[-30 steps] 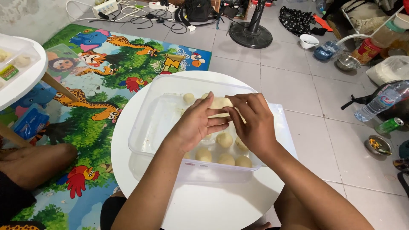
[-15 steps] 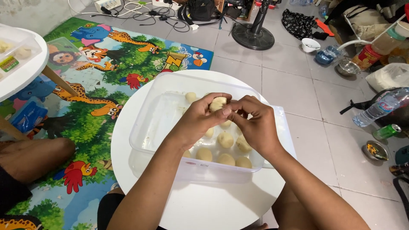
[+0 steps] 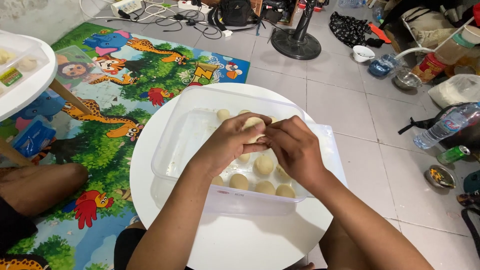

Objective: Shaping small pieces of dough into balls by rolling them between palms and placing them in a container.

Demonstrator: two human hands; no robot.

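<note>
Head view: left hand and right hand meeting above the clear plastic container — fingers pressed together around one pale dough ball, pinched between both sets of fingertips, its top showing. Below the hands, more dough balls in rows on the container floor — container resting on a round white table.

Mostly buried between the left hand and right hand: a dough piece, only its top showing, the fingertips' grip unreadable. Partly covered beneath the wrists: several dough balls in the clear plastic container. Cut off at nine o'clock by the frame edge: a second white table; cropped at three o'clock, a water bottle.
</note>
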